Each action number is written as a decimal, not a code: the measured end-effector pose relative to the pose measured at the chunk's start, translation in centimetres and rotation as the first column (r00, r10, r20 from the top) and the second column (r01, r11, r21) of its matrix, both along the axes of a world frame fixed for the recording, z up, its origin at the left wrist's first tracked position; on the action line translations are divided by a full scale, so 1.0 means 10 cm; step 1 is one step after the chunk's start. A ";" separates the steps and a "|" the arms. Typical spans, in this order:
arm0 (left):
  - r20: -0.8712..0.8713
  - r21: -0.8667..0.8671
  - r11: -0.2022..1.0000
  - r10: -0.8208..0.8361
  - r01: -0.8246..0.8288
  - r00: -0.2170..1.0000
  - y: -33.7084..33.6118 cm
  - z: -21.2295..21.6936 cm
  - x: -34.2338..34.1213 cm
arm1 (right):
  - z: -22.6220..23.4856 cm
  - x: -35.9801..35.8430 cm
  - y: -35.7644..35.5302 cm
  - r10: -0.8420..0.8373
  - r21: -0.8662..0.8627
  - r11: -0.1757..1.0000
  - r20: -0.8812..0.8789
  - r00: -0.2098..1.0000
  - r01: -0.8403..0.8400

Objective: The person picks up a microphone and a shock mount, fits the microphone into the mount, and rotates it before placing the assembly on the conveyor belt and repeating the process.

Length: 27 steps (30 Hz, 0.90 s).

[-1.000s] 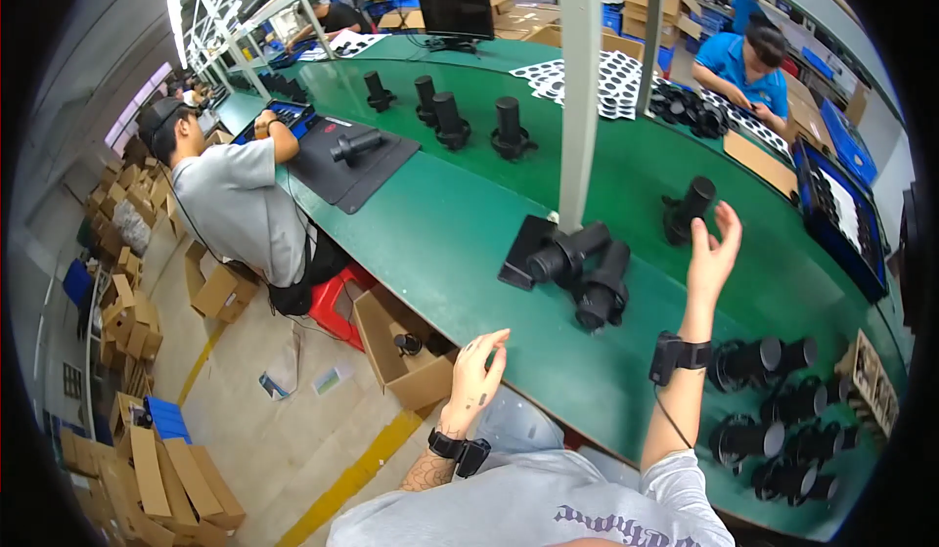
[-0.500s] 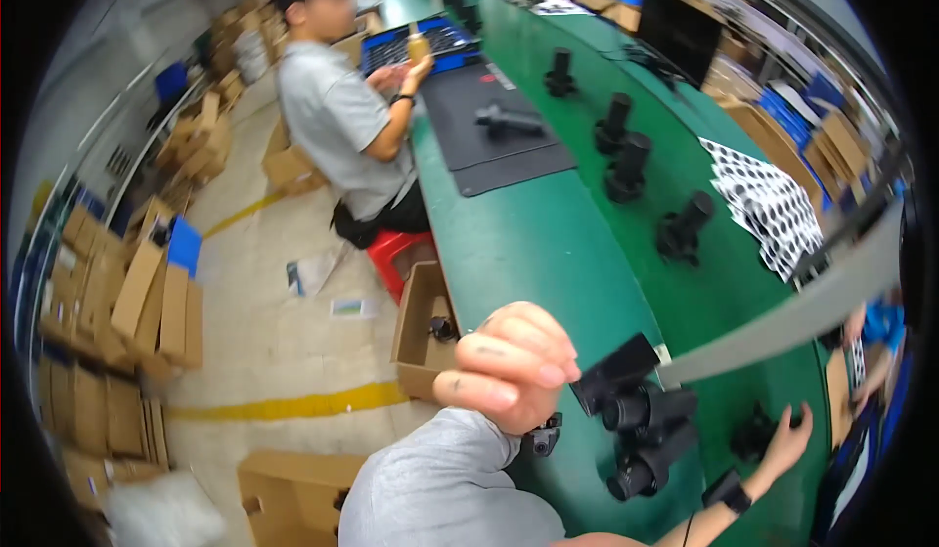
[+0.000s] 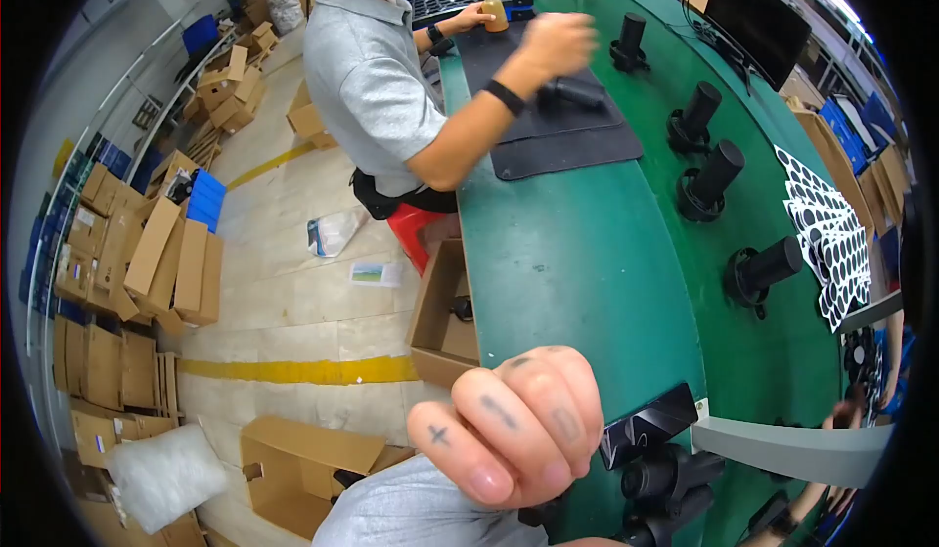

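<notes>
My left hand (image 3: 514, 425) is raised in a loose fist close in front of me, above the short grey sleeve (image 3: 421, 513); nothing shows in its curled fingers. Just right of it, a glossy black flat slab (image 3: 650, 425) lies on the green bench (image 3: 577, 273), beside black cylindrical parts (image 3: 675, 474). At the lower right edge is my right hand (image 3: 810, 498), with a dark watch (image 3: 781, 520) at the wrist. A grey curved beam (image 3: 792, 449) crosses in front, so its fingers and anything in them are hidden or blurred.
At left, a co-worker (image 3: 377, 87) holds an amber bottle (image 3: 496, 14) over a black mat (image 3: 567, 156). Several black cylinders stand by, like this one (image 3: 709, 180). Dotted sheets (image 3: 831, 239) lie at right. Cardboard boxes (image 3: 303, 469) and a plastic bag (image 3: 166, 474) are on the floor.
My view has shifted, and my fist appears lower and larger. My right hand has slipped behind the beam at the lower right. The co-worker's one hand has lifted off, blurred.
</notes>
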<state>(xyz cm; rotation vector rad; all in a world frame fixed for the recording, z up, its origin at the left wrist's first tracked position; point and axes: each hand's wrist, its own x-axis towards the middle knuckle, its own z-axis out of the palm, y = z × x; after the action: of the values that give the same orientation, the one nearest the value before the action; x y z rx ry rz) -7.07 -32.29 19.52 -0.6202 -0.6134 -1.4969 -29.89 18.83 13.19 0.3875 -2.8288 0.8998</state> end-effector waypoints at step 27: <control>0.251 -0.365 0.899 -0.155 0.241 0.956 -0.03 0.09 -0.02 | -0.13 0.12 -1.89 0.050 -0.011 0.999 -0.186 0.981 -0.053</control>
<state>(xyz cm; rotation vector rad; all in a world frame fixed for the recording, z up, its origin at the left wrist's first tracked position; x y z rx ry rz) -7.24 -32.59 20.43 -0.8547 -1.0629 -1.6604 -28.70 -0.04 11.89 0.5167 -2.6512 0.8467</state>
